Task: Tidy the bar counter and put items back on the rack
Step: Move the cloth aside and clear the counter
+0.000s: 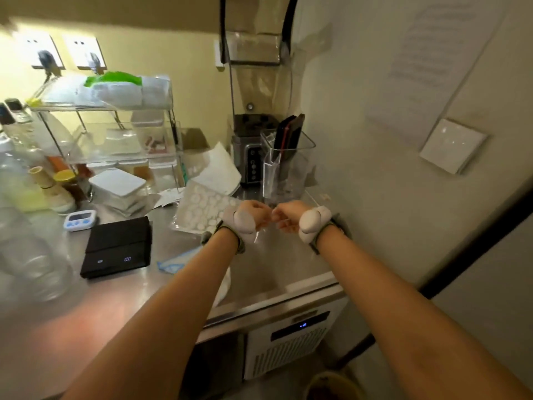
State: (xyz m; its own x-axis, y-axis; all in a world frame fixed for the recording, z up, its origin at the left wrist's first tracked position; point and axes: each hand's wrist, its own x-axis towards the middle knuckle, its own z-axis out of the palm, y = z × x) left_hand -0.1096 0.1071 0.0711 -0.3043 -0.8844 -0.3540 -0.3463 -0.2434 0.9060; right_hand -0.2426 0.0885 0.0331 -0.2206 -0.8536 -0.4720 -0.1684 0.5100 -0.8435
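Steel counter; both hands curled, fingertips meeting.

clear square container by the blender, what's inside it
The clear container holds dark, flat, upright items with a red edge, leaning right. What they are is unclear, and both hands hide its base.

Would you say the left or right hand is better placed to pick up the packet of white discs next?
Left, probably: the left hand is right beside the packet, while the right hand lies farther away.
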